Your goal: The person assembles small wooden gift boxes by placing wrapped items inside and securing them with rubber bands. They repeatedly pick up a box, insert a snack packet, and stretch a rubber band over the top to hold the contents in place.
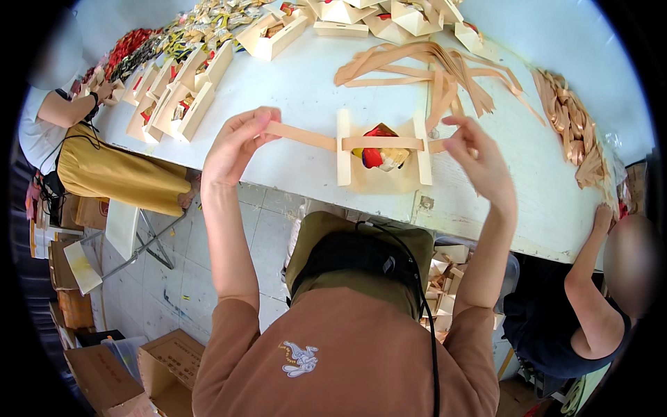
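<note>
A cream card box (385,182) stands upright on the table in front of me, with red, yellow and pale wrapped packets (379,153) inside it. A flat tan ribbon (306,135) runs across its top and passes through both raised side panels. Left of the box, my left hand (240,142) pinches one end of the ribbon and holds it taut and slightly raised. My right hand (479,156) is close to the right panel, its curled fingers at the short ribbon end that sticks out there.
Loose tan ribbons (424,69) lie beyond the box, and a ribbon bundle (570,125) hangs along the right edge. Filled card boxes (184,104) stand at the left and far side, near heaped packets (201,28). Co-workers sit left (104,160) and right (577,313).
</note>
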Available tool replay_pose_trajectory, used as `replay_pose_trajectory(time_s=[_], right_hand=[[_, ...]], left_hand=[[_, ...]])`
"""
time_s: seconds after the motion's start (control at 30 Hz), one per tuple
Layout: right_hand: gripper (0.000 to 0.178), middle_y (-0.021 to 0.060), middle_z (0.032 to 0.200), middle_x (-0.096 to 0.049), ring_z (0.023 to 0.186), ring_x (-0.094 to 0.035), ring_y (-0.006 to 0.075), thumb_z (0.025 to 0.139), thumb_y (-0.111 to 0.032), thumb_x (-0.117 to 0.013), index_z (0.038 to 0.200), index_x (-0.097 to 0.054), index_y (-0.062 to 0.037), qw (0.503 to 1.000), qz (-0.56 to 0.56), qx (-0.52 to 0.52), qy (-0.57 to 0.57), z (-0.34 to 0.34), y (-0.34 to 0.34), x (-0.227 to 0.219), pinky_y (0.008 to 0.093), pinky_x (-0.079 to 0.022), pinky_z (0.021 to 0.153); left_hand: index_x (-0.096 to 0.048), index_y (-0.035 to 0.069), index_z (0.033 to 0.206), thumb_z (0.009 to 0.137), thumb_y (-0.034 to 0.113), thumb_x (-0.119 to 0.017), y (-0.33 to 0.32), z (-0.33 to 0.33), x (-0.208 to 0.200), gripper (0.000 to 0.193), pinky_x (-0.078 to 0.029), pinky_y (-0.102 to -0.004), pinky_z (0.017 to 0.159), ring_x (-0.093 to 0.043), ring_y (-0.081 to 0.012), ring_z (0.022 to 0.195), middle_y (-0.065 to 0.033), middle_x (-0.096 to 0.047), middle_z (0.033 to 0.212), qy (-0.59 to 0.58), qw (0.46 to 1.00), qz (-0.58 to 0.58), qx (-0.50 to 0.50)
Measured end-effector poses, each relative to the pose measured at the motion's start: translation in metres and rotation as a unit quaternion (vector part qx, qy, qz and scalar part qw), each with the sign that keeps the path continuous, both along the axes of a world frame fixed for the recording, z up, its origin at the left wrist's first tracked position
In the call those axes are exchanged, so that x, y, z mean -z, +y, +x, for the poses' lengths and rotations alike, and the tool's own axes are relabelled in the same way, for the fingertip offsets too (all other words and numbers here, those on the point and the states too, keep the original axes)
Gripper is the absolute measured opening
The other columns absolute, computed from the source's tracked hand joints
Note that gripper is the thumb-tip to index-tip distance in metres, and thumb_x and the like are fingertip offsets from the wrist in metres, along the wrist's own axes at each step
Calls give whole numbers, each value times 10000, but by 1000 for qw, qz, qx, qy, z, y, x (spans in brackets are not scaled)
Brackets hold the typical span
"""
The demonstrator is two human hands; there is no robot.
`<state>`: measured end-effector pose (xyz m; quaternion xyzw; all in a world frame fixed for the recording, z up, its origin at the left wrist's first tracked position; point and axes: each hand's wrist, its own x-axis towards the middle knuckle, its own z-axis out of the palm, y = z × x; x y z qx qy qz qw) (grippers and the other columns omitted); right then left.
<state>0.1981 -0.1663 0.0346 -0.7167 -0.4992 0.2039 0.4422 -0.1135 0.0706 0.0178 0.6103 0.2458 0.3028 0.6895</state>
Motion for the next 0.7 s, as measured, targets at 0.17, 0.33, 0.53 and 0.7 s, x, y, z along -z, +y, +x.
replay_pose_trajectory(time_s=[0.17, 0.33, 0.53, 0.7], right_hand=[[223, 3, 765, -589, 753, -549, 106, 913, -71, -644, 1133, -643, -38, 994, 98, -33, -38, -16, 6, -39, 281, -457, 849], [292, 32, 744, -648, 800, -625, 127, 874, -52, -674, 1162, -636, -82, 983, 153, -82, -51, -55, 40, -37, 309, -477, 859], [310, 59, 1113, -669, 999, -631, 154, 914, -179, -707, 1187, -618, -63, 952, 282, -59, 102, -64, 51, -11, 319, -494, 846], [204, 67, 1310, -580, 1148, -561, 176, 935, -225, -698, 990, -677, -29, 979, 82, -14, 184, -43, 50, 0, 307, -479, 877]], left_hand=[[-705, -22, 1073, 973, 273, -624, -21, 59, -15, 322, -477, -364, 987, -653, -204, 980, -84, -690, 1019, -133, 989, -21, 63], [-719, -22, 1015, 857, 78, -761, -78, 104, -23, 192, -523, -247, 698, -661, -110, 813, -51, -689, 974, -39, 978, 184, 84], [-733, -39, 995, 872, 44, -752, -76, 110, -9, 150, -532, -229, 626, -668, -88, 709, -49, -724, 838, -11, 986, 151, 66], [-726, -35, 1010, 903, 74, -729, -71, 110, -13, 152, -547, -236, 692, -680, -100, 748, -74, -734, 851, -11, 987, 119, 108]])
